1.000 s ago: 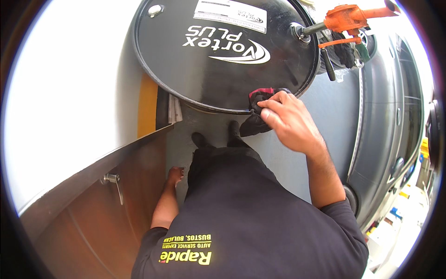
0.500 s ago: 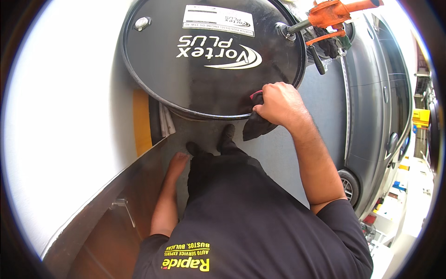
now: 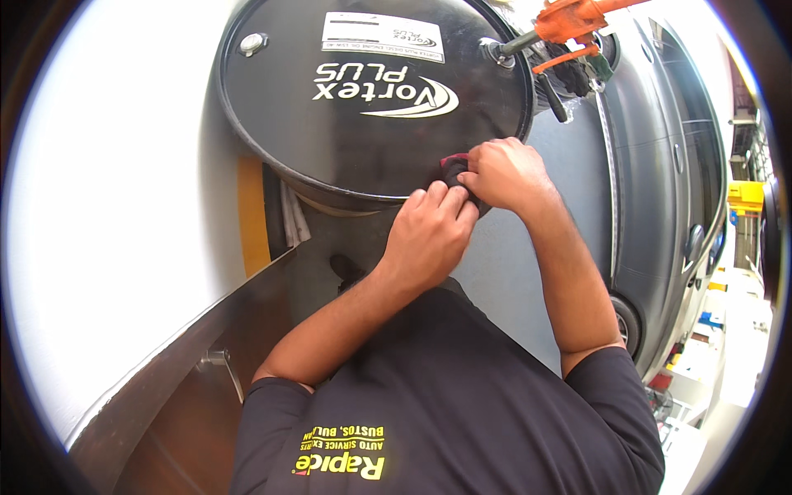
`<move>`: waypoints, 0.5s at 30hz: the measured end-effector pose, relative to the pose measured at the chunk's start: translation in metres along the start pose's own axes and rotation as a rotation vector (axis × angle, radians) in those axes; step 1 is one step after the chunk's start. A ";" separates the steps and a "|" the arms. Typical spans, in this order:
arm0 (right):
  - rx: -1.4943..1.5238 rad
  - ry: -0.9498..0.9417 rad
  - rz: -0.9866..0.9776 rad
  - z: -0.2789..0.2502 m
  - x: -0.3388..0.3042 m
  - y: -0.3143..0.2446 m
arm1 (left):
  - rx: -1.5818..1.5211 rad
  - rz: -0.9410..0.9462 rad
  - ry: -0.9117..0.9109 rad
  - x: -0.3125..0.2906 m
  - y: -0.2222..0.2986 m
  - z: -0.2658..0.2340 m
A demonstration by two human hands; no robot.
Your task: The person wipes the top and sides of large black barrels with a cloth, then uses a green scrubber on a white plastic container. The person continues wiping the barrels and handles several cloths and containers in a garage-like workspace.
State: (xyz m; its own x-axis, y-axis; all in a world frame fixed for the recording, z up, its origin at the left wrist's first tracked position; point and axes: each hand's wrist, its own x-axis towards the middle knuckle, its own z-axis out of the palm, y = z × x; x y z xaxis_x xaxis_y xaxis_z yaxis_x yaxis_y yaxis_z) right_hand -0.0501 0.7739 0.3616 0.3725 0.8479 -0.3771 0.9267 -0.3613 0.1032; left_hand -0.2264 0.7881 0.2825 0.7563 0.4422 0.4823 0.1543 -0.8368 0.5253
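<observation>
A bunched black cloth with a red edge lies over the near right rim of a large black drum. My right hand is closed on it, knuckles up, just above the drum's lid. My left hand comes in beside it from below, fingers bent and pinching the cloth's left side at the rim. Both hands nearly touch. Part of the cloth is hidden under my fingers.
An orange hand pump with a crank stands in the drum's right opening; a silver cap closes the left one. A grey car is parked at the right. On the left are a white wall and a brown door with a lever handle.
My left hand has risen from beside my leg to the drum's rim and taken hold of the cloth. The cloth's hanging end is gathered up between my hands.
</observation>
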 end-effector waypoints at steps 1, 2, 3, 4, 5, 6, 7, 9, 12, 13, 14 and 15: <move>0.010 -0.014 0.007 0.000 0.001 0.001 | 0.114 0.005 -0.024 0.004 -0.001 0.007; 0.018 -0.028 0.013 -0.001 0.005 0.003 | 0.119 0.009 0.016 0.006 -0.004 0.012; 0.030 -0.043 0.016 -0.001 0.009 0.004 | 0.126 0.011 0.054 0.009 -0.008 0.015; 0.041 -0.062 0.015 -0.002 0.011 0.004 | 0.133 0.012 0.093 0.011 -0.010 0.015; 0.051 -0.080 0.013 -0.004 0.014 0.002 | 0.132 0.012 0.112 0.011 -0.013 0.015; 0.062 -0.100 0.009 -0.003 0.015 -0.001 | 0.133 0.002 0.116 0.009 -0.015 0.014; 0.080 -0.060 0.016 -0.002 0.012 -0.005 | 0.134 -0.008 0.121 0.005 -0.018 0.012; 0.118 -0.071 0.013 -0.003 0.012 -0.009 | 0.149 -0.018 0.145 0.000 -0.021 0.011; 0.093 -0.165 0.039 -0.008 0.017 -0.025 | 0.160 -0.119 0.143 -0.004 -0.016 0.005; 0.089 -0.178 0.037 -0.006 0.019 -0.029 | 0.159 -0.123 0.199 -0.008 -0.018 0.010; 0.085 -0.191 0.033 -0.005 0.021 -0.033 | 0.175 -0.144 0.221 -0.010 -0.018 0.008; 0.083 -0.221 0.042 -0.005 0.022 -0.037 | 0.188 -0.170 0.250 -0.013 -0.018 0.009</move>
State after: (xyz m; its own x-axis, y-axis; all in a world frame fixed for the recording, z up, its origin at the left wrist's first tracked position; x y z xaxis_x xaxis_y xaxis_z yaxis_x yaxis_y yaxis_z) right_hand -0.0760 0.8080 0.3542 0.3825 0.7294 -0.5672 0.9001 -0.4326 0.0507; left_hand -0.2334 0.7950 0.2607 0.5344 0.6261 0.5678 0.3969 -0.7790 0.4854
